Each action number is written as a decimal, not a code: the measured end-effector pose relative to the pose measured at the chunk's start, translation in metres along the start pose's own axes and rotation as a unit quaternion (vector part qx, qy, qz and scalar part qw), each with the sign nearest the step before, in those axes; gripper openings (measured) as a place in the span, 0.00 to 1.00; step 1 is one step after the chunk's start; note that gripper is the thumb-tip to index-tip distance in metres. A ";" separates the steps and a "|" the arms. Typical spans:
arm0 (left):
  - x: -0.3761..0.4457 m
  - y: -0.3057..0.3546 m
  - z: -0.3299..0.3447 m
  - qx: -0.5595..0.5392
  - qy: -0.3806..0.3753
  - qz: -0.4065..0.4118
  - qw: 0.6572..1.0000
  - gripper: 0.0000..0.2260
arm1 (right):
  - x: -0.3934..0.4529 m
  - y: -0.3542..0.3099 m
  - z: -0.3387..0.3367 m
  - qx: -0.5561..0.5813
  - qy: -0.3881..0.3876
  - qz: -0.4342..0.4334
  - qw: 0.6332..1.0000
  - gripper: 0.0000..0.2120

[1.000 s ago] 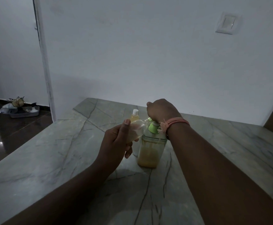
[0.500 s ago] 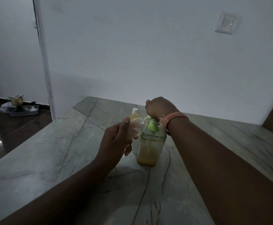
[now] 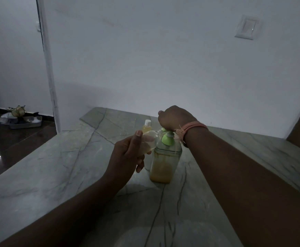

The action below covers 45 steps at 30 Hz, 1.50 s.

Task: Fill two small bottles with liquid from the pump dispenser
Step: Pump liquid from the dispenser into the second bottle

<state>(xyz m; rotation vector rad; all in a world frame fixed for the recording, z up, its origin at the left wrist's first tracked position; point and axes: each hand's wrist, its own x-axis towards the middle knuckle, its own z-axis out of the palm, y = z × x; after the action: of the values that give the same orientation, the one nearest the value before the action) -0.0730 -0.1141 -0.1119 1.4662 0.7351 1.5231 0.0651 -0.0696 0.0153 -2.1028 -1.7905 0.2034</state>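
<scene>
A clear pump dispenser [image 3: 164, 163] with a green pump collar and orange-yellow liquid in its lower half stands on the marble table [image 3: 56, 166]. My right hand [image 3: 174, 118] is closed over the pump head, hiding the nozzle. My left hand [image 3: 127, 155] holds a small clear bottle [image 3: 148, 142] tilted against the dispenser's top at the left. The bottle's mouth is hidden behind the pump. A second small bottle [image 3: 147, 127], capped white and holding yellow liquid, stands upright just behind.
A white wall runs along the table's far edge, with a light switch [image 3: 246, 29] high on the right. To the left the table edge drops to a dark floor, where a tray of clutter [image 3: 20, 118] lies by a doorway.
My right hand has risen slightly on the pump head. The left hand and small bottle stay at the nozzle; the view has shifted a little.
</scene>
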 end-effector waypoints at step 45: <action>0.000 0.001 -0.001 -0.014 -0.009 -0.010 1.000 0.24 | 0.007 0.002 0.010 0.013 0.007 0.015 1.000 0.14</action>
<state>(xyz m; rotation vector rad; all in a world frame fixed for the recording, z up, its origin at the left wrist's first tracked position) -0.0741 -0.1137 -0.1114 1.4464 0.7128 1.4985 0.0646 -0.0615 0.0060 -2.1093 -1.7398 0.2177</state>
